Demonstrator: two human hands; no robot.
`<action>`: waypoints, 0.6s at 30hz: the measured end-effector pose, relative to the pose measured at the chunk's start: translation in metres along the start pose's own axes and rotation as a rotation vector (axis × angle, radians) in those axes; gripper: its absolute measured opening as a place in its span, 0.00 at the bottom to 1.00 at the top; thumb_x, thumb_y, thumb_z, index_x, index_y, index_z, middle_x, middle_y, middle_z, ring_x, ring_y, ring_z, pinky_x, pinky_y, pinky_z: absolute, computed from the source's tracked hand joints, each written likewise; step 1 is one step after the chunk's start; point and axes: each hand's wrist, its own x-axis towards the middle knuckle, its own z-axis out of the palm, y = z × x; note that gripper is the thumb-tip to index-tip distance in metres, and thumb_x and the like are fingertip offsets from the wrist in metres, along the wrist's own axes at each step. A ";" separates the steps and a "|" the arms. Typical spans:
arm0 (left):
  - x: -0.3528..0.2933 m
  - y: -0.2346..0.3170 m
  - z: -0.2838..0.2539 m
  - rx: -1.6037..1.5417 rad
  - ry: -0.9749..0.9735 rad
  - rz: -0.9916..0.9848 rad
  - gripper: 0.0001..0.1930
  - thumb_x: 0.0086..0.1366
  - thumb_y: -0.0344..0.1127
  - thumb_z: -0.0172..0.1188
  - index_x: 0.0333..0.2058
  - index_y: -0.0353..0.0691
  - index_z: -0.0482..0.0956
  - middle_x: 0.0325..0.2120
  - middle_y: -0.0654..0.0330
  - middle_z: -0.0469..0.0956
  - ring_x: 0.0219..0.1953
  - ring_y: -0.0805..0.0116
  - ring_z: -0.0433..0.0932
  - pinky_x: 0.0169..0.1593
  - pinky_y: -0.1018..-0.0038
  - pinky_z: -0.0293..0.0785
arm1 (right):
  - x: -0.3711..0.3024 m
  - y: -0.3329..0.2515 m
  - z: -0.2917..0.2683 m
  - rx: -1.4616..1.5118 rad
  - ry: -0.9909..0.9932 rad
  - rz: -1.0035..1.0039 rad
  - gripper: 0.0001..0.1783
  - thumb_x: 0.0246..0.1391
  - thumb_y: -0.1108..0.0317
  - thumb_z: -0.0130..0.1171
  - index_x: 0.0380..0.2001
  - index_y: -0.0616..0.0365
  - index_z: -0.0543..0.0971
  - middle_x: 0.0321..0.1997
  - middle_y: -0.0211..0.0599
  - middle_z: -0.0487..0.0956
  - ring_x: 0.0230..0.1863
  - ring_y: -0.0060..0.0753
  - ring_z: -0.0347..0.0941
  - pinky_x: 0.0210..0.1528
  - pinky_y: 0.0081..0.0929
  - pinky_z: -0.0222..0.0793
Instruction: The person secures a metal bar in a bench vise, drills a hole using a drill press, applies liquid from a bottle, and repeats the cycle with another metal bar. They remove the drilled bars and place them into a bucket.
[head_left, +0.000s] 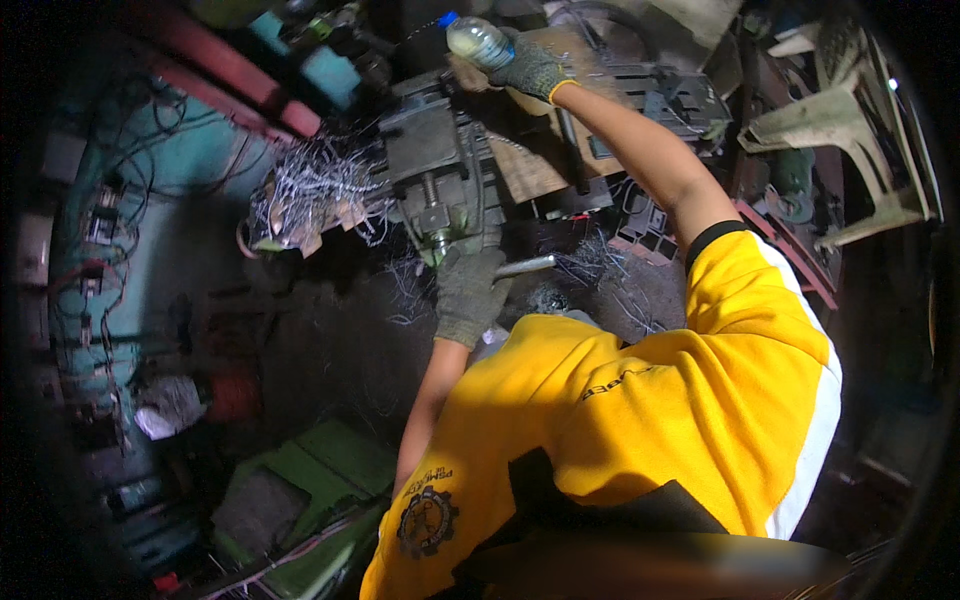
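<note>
From afar I see the grey-gloved right hand (531, 70), near the brown wooden board (530, 165), gripping the blue-capped clear plastic bottle (476, 42) low, probably keeping the cap (448, 19) free, while the grey-gloved left hand (470, 292) grips the silver metal bar (528, 267), likely for leverage.

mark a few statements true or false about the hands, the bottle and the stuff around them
1. The right hand holds a bottle. True.
2. The bottle's cap is red. False: the cap is blue.
3. A metal rod sticks out to the right of the left hand. True.
4. The left hand is bare. False: it wears a grey glove.
5. Curly metal shavings lie heaped to the left of the vise. True.
6. The pale chair is on the person's left. False: the chair is on the right.
</note>
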 end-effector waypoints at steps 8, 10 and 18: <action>0.003 0.006 -0.006 0.040 0.005 -0.001 0.19 0.56 0.41 0.68 0.47 0.47 0.84 0.39 0.48 0.82 0.45 0.46 0.79 0.54 0.51 0.72 | -0.020 0.119 -0.033 0.085 0.335 0.071 0.48 0.37 0.49 0.78 0.61 0.59 0.73 0.60 0.53 0.78 0.58 0.52 0.76 0.63 0.43 0.70; 0.006 0.010 -0.008 0.109 -0.031 -0.005 0.15 0.53 0.40 0.66 0.40 0.45 0.86 0.38 0.48 0.82 0.43 0.44 0.79 0.48 0.51 0.74 | -0.028 0.144 -0.036 0.077 0.409 0.106 0.47 0.39 0.51 0.77 0.61 0.59 0.73 0.61 0.53 0.78 0.59 0.52 0.76 0.63 0.43 0.70; -0.007 0.001 0.008 0.088 0.186 0.082 0.27 0.57 0.45 0.67 0.54 0.41 0.77 0.51 0.48 0.78 0.56 0.47 0.75 0.64 0.51 0.65 | -0.049 0.197 -0.005 0.272 0.535 0.334 0.40 0.47 0.55 0.70 0.62 0.60 0.73 0.63 0.54 0.76 0.61 0.51 0.74 0.64 0.43 0.68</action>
